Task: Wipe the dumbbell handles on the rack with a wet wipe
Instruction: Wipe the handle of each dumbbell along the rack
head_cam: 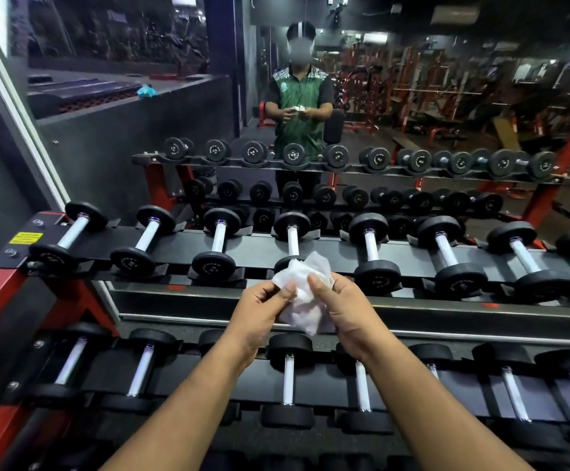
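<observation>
A crumpled white wet wipe (305, 294) is held between both hands in front of the rack's upper tier. My left hand (259, 307) pinches its left side with thumb and fingers. My right hand (341, 307) grips its right side, thumb on top. Just behind the wipe lies a black dumbbell with a chrome handle (293, 240); its near head is partly hidden by the wipe. Several more dumbbells with chrome handles line the upper tier (174, 248) and the lower tier (288, 379).
The rack has a red frame (22, 300) with a yellow warning label (25, 238) at its left end. A wall mirror (412, 113) behind the rack reflects the dumbbells, a person holding the wipe, and red gym machines.
</observation>
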`<act>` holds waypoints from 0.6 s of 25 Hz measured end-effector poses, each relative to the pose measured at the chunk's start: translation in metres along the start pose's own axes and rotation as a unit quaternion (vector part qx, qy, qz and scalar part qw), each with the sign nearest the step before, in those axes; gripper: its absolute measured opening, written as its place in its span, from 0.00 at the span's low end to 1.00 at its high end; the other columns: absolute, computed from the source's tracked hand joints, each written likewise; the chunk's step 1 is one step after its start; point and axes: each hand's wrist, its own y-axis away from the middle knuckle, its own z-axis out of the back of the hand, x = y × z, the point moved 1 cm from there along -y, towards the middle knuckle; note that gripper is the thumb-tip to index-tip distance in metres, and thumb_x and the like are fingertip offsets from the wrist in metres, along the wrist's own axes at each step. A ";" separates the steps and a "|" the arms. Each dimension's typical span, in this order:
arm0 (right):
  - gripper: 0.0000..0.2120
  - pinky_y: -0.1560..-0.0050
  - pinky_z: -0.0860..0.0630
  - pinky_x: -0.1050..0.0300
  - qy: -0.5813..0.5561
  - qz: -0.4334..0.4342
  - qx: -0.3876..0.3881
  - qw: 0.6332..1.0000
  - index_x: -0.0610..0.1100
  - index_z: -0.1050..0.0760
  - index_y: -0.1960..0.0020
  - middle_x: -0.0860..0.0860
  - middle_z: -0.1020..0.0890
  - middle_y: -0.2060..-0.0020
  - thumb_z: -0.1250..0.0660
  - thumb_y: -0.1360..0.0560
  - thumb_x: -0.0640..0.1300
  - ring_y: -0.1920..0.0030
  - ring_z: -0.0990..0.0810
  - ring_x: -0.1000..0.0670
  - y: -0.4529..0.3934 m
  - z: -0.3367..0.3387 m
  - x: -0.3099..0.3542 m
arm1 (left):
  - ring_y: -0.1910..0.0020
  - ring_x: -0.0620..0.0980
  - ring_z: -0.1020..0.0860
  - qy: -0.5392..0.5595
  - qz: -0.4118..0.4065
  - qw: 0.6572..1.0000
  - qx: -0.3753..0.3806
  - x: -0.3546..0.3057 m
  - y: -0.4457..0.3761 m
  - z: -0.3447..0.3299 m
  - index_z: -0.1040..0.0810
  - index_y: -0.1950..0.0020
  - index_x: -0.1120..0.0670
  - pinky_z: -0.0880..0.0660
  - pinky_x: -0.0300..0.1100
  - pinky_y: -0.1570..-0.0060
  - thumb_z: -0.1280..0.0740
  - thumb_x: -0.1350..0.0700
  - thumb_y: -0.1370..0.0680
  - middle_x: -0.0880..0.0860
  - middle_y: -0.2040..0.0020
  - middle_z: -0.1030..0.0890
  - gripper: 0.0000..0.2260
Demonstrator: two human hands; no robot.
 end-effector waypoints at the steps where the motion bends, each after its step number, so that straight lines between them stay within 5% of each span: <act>1: 0.18 0.62 0.21 0.51 0.022 0.003 0.002 1.000 0.37 0.23 0.41 0.39 0.14 0.53 0.30 0.23 0.50 0.59 0.15 0.44 0.001 0.002 0.000 | 0.55 0.52 0.17 -0.007 0.004 1.000 -0.002 -0.002 -0.002 0.001 0.16 0.47 0.62 0.20 0.46 0.51 0.30 0.51 0.22 0.58 0.52 0.14 0.14; 3: 0.16 0.66 0.24 0.57 0.068 0.024 0.000 0.997 0.37 0.21 0.44 0.39 0.15 0.56 0.27 0.24 0.48 0.61 0.16 0.46 0.001 0.006 -0.002 | 0.56 0.50 0.19 -0.041 -0.007 0.999 -0.012 -0.007 -0.007 0.003 0.16 0.50 0.62 0.23 0.46 0.51 0.32 0.53 0.19 0.61 0.54 0.15 0.12; 5: 0.16 0.61 0.24 0.54 0.131 0.054 0.001 0.990 0.37 0.20 0.48 0.37 0.16 0.57 0.24 0.26 0.49 0.60 0.18 0.47 -0.001 0.010 -0.006 | 0.54 0.52 0.20 -0.086 -0.019 0.996 -0.021 -0.013 -0.016 0.005 0.16 0.50 0.61 0.23 0.53 0.47 0.34 0.52 0.17 0.65 0.51 0.16 0.13; 10: 0.15 0.57 0.22 0.50 0.103 0.074 -0.039 0.991 0.40 0.20 0.47 0.39 0.15 0.54 0.25 0.25 0.50 0.57 0.17 0.44 -0.002 0.012 -0.006 | 0.52 0.50 0.17 -0.072 0.058 0.996 0.017 -0.009 -0.014 -0.014 0.20 0.40 0.57 0.21 0.48 0.48 0.35 0.44 0.18 0.55 0.51 0.14 0.18; 15: 0.13 0.43 0.20 0.38 -0.019 0.004 -0.076 0.997 0.40 0.27 0.38 0.39 0.15 0.48 0.31 0.21 0.40 0.47 0.15 0.39 -0.013 0.032 -0.006 | 0.57 0.49 0.16 -0.065 0.031 0.996 -0.061 0.006 -0.014 -0.022 0.25 0.34 0.55 0.21 0.47 0.51 0.29 0.62 0.21 0.51 0.62 0.16 0.16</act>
